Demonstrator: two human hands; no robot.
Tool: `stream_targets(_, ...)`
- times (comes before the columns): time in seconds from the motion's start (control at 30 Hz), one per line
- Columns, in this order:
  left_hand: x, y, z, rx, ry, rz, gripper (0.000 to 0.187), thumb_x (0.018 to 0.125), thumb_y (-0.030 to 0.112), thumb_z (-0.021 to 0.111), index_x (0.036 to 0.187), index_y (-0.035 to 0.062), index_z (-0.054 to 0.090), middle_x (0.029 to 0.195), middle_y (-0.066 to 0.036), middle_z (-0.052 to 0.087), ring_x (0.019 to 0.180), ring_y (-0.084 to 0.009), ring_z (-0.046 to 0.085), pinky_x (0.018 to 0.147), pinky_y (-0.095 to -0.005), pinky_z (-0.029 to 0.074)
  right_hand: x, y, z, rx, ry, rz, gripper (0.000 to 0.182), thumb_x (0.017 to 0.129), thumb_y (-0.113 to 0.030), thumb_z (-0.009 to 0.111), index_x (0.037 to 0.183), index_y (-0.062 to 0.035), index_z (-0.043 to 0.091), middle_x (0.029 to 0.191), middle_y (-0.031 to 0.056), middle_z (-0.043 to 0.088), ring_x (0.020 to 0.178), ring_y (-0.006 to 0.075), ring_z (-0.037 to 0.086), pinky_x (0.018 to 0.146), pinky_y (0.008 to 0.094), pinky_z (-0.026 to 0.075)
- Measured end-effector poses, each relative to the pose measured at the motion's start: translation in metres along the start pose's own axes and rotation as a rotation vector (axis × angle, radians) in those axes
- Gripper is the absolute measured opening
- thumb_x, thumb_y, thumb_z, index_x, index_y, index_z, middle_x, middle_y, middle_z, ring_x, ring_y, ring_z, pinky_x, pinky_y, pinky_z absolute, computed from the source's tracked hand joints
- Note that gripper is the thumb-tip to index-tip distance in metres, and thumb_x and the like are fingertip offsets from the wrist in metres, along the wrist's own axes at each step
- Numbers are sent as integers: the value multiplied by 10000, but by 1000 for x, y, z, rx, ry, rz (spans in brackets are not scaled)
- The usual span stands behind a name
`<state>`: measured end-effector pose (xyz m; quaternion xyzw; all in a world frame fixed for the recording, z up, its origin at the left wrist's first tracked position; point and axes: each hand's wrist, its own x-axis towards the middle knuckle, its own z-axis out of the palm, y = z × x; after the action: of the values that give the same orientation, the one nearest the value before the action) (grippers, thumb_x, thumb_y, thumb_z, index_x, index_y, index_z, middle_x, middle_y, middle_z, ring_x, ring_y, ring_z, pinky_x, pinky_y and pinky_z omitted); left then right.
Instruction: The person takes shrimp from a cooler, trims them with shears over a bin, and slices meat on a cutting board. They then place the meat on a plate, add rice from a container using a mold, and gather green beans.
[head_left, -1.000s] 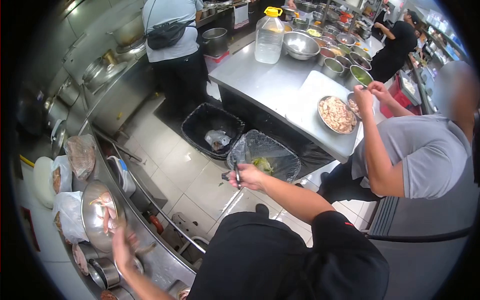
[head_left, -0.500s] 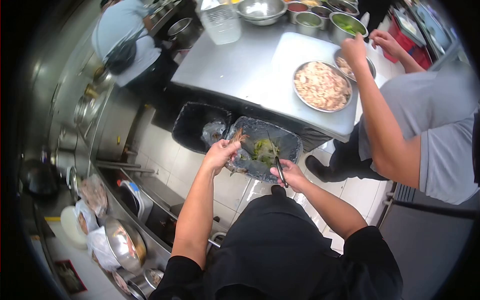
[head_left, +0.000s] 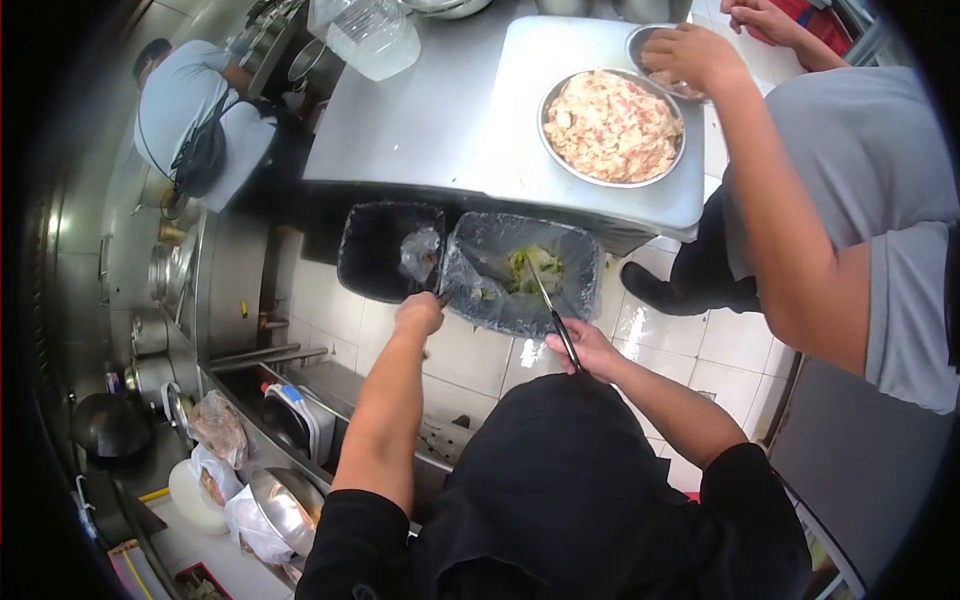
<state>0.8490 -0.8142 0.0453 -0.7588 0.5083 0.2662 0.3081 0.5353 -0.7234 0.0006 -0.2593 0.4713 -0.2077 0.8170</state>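
Observation:
My left hand (head_left: 418, 314) is closed in front of the black bin (head_left: 345, 262) on the left. A small dark end of what looks like a shrimp (head_left: 446, 297) pokes out past its fingers; the rest is hidden. My right hand (head_left: 588, 350) grips the black handle of a thin-bladed knife (head_left: 560, 330), its blade pointing forward over the second bin. That bin (head_left: 590, 275) has a clear plastic liner, with green leafy scraps (head_left: 535, 268) inside. A crumpled clear bag (head_left: 420, 252) lies in the left bin.
A steel table (head_left: 400, 140) bears a white cutting board (head_left: 515, 100) and a bowl of pale chopped meat (head_left: 615, 128). On the right, a co-worker's hand (head_left: 690, 55) reaches into another bowl. A sink counter (head_left: 260, 400) with bags and bowls runs along the left. Another person (head_left: 195, 110) bends at the back left.
My left hand has turned over and moved slightly left and down, and the shrimp it showed is now mostly hidden. The knife stays in my right hand. The co-worker's hand has lowered into the bowl.

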Motion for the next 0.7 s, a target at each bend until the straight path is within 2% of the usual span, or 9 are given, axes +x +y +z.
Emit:
stream_targets(0.13, 12, -57, 18, -211, -41, -11, 424, 869, 342, 676, 1167, 40, 669, 1201, -195, 658, 1141, -342, 617, 971, -425, 489, 15, -2, 16, -58, -55, 37, 863, 822, -370, 793, 1445, 38, 356, 916, 54, 603, 612, 100, 535, 482, 248, 439)
stream_targets(0.17, 3, -60, 15, -217, -38, -6, 456, 897, 357, 617, 1168, -9, 641, 1168, -221, 662, 1131, -348, 617, 980, -431, 477, 16, -3, 19, -83, -72, 52, 875, 818, -377, 795, 1448, 38, 352, 908, 52, 600, 612, 100, 535, 483, 248, 442)
stream_targets(0.27, -4, -75, 23, -437, 33, -27, 474, 920, 363, 553, 1139, -53, 614, 1123, -256, 664, 1065, -326, 653, 900, -429, 517, 25, 0, 25, -157, -125, 30, 901, 817, -387, 794, 1461, 41, 332, 884, 48, 589, 608, 103, 533, 484, 247, 443)
stream_targets(0.3, -9, -76, 23, -578, -10, -37, 423, 943, 348, 502, 1077, -44, 593, 976, -217, 675, 865, -281, 679, 744, -405, 555, 28, 0, 27, -160, -149, 36, 930, 816, -391, 796, 1476, 43, 305, 899, 58, 585, 622, 106, 533, 491, 251, 444)
stream_targets(0.4, -26, -75, 30, -1123, 15, 18, 362, 962, 342, 490, 1042, -5, 560, 850, -127, 616, 687, -200, 605, 599, -341, 532, 32, -6, 39, -117, -192, 58, 959, 814, -386, 799, 1486, 49, 272, 928, 69, 578, 645, 110, 539, 498, 254, 449)
stream_targets(0.43, -29, -71, 30, -1233, 9, 29, 304, 984, 320, 466, 1005, 26, 539, 795, -68, 539, 622, -158, 517, 550, -296, 487, 35, -6, 39, -143, -267, 68, 963, 832, -407, 772, 1503, 30, 237, 948, 75, 571, 684, 131, 554, 536, 274, 477)
stream_targets(0.57, -42, -57, 16, -1593, -45, 18, 287, 1009, 328, 446, 964, 56, 524, 768, -58, 498, 599, -140, 479, 504, -300, 444, 30, -5, 46, -289, -481, -42, 959, 850, -500, 710, 1518, -18, 220, 934, 67, 540, 723, 145, 543, 629, 301, 494)
stream_targets(0.67, -48, -42, 9, -1663, -86, -21, 288, 1004, 380, 445, 1055, 114, 542, 709, -21, 493, 533, -136, 451, 517, -307, 405, 17, -17, 59, -284, -634, -29, 853, 887, -438, 667, 1495, -23, 236, 918, 57, 485, 807, 142, 551, 757, 333, 547)
stream_targets(0.7, -53, -36, 7, -1680, -117, -13, 283, 1011, 380, 439, 1064, 123, 544, 708, -18, 492, 532, -133, 449, 514, -305, 404, 18, -15, 62, -302, -674, -40, 891, 887, -474, 660, 1501, -19, 203, 917, 50, 479, 801, 144, 543, 760, 333, 528)
